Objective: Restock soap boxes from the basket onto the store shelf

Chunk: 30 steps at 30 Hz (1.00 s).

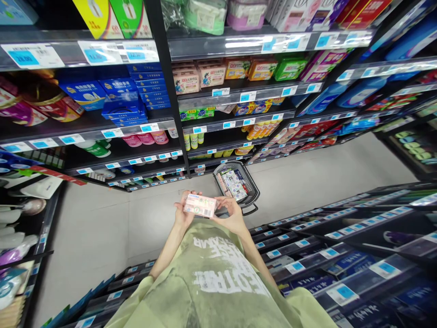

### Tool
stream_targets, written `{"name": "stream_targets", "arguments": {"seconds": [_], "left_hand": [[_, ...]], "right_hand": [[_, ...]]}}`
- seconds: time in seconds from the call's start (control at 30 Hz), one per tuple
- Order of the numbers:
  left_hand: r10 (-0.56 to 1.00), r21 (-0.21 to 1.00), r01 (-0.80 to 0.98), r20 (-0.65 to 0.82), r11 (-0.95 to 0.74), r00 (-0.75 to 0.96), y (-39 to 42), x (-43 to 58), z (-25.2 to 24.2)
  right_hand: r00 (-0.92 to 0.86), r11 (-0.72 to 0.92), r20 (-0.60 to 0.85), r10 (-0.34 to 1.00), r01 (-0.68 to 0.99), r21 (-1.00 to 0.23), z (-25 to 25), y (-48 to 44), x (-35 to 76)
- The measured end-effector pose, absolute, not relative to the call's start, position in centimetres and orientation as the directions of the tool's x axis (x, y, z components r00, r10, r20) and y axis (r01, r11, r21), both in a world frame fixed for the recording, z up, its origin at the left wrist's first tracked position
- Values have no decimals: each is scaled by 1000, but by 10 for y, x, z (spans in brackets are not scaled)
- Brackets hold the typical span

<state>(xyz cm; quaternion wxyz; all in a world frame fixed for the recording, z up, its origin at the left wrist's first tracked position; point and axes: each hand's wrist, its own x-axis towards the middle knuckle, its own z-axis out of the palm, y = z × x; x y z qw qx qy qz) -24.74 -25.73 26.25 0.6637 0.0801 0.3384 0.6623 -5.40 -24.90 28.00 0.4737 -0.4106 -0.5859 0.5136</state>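
One pink pack (200, 205) sits between the left hand (183, 214) and the right hand (235, 217), gripped by both at opposite ends. Inspecting it seems the step; any next move probably calls for one hand releasing its end.

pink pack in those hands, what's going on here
A person in a store aisle holds a pink pack in front of their body, with the left hand at one end and the right hand at the other. A shopping basket with several packs in it is on the floor, near the stocked shelves.
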Motion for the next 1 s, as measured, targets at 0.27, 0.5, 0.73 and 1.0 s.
{"name": "stream_targets", "arguments": {"seconds": [0.27,0.5,0.73,1.0], "left_hand": [[935,604,-792,-322,84,-146,-255,-246,267],[923,590,-805,-337,53,-187,-252,-247,267],[940,572,-819,-305,51,-155,-252,-248,267],[934,579,-813,-321,63,-156,-251,-249,270]], "right_hand": [[-214,132,128,968,4,-991,280,-249,-53],[-226,129,123,966,13,-992,277,-250,-54],[-216,120,113,970,21,-993,272,-250,-54],[-188,134,132,973,-3,-991,271,-250,-55]]}}
